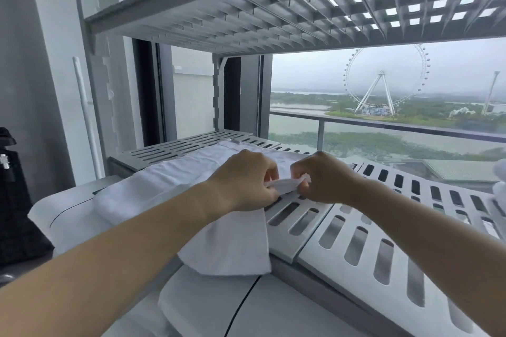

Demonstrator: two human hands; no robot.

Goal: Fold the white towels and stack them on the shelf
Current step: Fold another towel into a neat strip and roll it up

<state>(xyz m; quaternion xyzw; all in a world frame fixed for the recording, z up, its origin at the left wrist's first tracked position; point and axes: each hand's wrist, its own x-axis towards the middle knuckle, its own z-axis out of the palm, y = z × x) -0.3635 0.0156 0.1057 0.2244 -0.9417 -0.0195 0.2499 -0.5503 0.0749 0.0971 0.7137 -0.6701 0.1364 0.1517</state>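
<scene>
On the slotted grey shelf [356, 230] in front of me lies a white towel [169, 180], spread from the back left of the shelf toward me, with its near end hanging over the front edge and draping onto a white appliance top [68, 213] below. Both my hands meet over the middle of the shelf: my left hand [243, 180] pinches 1 corner of the towel between thumb and fingers, and my right hand [323, 178] closes on the same small bunch of cloth from the other side, so the 2 hands nearly touch. More white cloth [499, 180] shows at the far right edge of the shelf, too cut off to tell how it lies. Above my hands runs a second grey shelf [273, 8] with an open grid. To the left stands a dark bag [13, 200]. Behind the shelf a window looks over a balcony rail [383, 124] to water, greenery and a Ferris wheel [383, 79].
</scene>
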